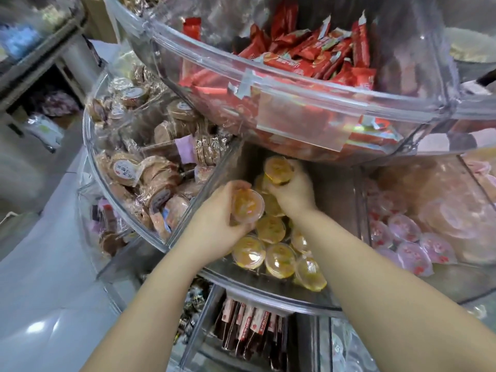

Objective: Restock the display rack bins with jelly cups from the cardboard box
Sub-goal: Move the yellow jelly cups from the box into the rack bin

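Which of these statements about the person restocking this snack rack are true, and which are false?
1. Each hand holds a yellow jelly cup. True: the left hand grips one cup, the right hand another.
2. The bin above holds blue wrappers. False: the red wrappers fill it.
3. Pink cups sit in the compartment right of the yellow cups. True.
4. The yellow compartment is bare. False: many cups already lie there.
5. The right hand reaches farther in than the left. True.

Red snack packets [308, 57]; wrapped brown cakes [150, 167].
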Motion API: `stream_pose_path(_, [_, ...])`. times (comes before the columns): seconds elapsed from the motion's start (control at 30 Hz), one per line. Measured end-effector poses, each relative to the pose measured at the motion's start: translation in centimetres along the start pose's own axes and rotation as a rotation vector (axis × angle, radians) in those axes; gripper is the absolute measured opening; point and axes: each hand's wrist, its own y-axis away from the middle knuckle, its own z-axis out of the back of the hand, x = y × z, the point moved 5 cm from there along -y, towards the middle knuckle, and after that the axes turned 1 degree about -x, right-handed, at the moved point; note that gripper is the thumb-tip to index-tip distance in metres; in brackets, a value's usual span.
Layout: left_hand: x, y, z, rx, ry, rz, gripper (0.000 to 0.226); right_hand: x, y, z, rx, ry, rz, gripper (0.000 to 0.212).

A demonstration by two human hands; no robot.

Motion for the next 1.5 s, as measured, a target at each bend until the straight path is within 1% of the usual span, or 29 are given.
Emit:
stream_pose_path(0.03, [0.1,-0.2,-0.1,0.003,-0.004,0.006,0.064,-0.3,-0.1,-0.2,0.001,-0.009,-0.019,0.051])
stream_pose_path(0.07, [0.2,-0.2,-0.1,0.002,-0.005,0.013,0.064,-0.6,-0.2,-0.4,0.000,-0.015,-0.033,0.053])
stream_pose_path(0.23, [0.4,-0.1,-0.2,-0.012,0.002,0.054,0.067,-0.2,-0.4,-0.9,0.036,0.031,-0.009,0.053])
stream_pose_path(0.33, [0.3,-0.1,-0.2,-0.008,-0.002,0.052,0.065,-0.3,-0.5,-0.9,0.027,0.030,-0.003,0.054])
stream_pose_path(0.47, [0.1,-0.3,-0.1,-0.003,0.018,0.049,0.059,-1.2,-0.1,-0.8,0.065,0.016,-0.106,0.068])
stream_pose_path(0.6, [-0.4,-0.8,0.0,-0.017,0.099,0.044,0.054,-2.2,2.1,0.5,0.045,-0.059,-0.177,0.062])
stream_pose_path(0.7, [-1.1,-1.9,-0.5,-0.001,0.037,0.000,0.057,-2.6,5.5,1.3,0.117,-0.111,-0.140,0.058])
stream_pose_path(0.8, [-2.3,-3.1,-1.2,0.051,0.021,-0.043,0.064,-1.7,6.9,2.0,0.170,-0.091,-0.032,0.045])
stream_pose_path(0.87, [-3.0,-3.6,-1.6,0.087,0.059,-0.052,0.068,-1.4,6.9,2.4,0.187,-0.079,-0.012,0.047])
stream_pose_path(0.93, [-3.2,-3.8,-2.2,0.203,0.202,0.005,0.073,-1.5,6.7,3.0,0.161,-0.087,-0.017,0.045])
stream_pose_path(1.0, [-3.1,-3.8,-2.6,0.352,0.340,0.052,0.071,-1.7,6.8,3.2,0.162,-0.108,-0.032,0.039])
stream_pose_path(1.07, [-3.0,-4.0,-2.3,0.401,0.349,0.037,0.065,-1.7,7.0,3.1,0.188,-0.132,-0.031,0.036])
stream_pose_path(1.13, [-2.7,-4.3,-1.8,0.358,0.316,0.036,0.061,-1.6,7.0,2.8,0.221,-0.138,-0.023,0.040])
stream_pose_path(1.23, [-2.7,-4.1,-2.1,0.245,0.183,0.032,0.061,-1.6,7.0,2.2,0.260,-0.163,-0.037,0.060])
stream_pose_path(1.3, [-2.8,-3.6,-2.5,0.146,0.181,0.016,0.056,-1.5,7.1,2.1,0.237,-0.170,-0.045,0.067])
stream_pose_path(1.33, [-2.8,-3.4,-2.6,0.116,0.212,0.016,0.055,-1.5,7.1,2.2,0.220,-0.171,-0.048,0.066])
stream_pose_path(1.4, [-2.6,-3.3,-2.7,0.128,0.303,0.020,0.056,-1.5,7.1,2.5,0.190,-0.162,-0.037,0.057])
stream_pose_path(1.5, [-2.3,-3.3,-2.5,0.295,0.387,0.028,0.061,-1.3,7.0,2.8,0.208,-0.156,-0.016,0.051])
